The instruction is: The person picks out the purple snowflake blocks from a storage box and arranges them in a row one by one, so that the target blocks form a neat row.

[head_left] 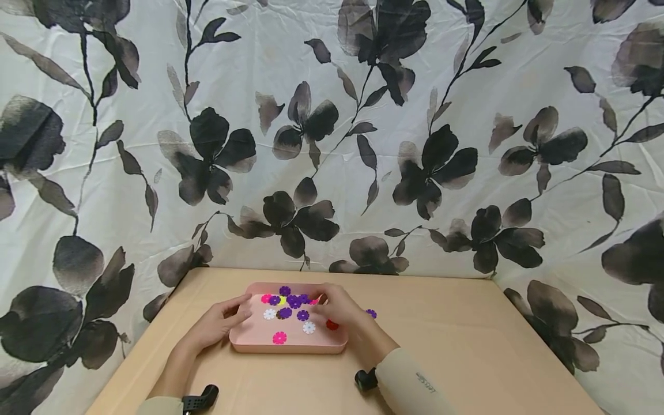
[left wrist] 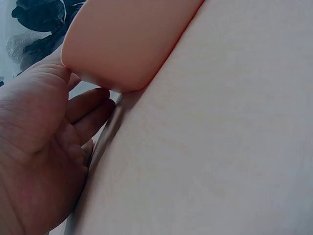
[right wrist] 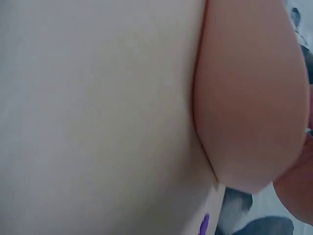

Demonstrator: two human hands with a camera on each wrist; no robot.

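Observation:
A shallow pink tray (head_left: 254, 341) stands on the table, holding flower-shaped pieces in purple, white, pink, yellow and red. Most of the purple flower pieces (head_left: 293, 301) cluster near its far side. My left hand (head_left: 220, 323) grips the tray's left edge; in the left wrist view, several of its fingers curl beside the outer wall. Over the tray's right side reaches my right hand (head_left: 339, 308), fingers bent down among the pieces. A pink piece (head_left: 313, 301) shows by those fingertips, but whether they pinch it is hidden. In the right wrist view the tray wall covers most of that hand.
One purple flower piece (head_left: 371, 313) lies on the table (head_left: 467, 351) right of the tray, beyond the right wrist. Behind the table hangs a white cloth (head_left: 373, 190) with dark flowers. A white flower piece (head_left: 309, 327) and a pink one (head_left: 279, 338) lie in the tray's near half.

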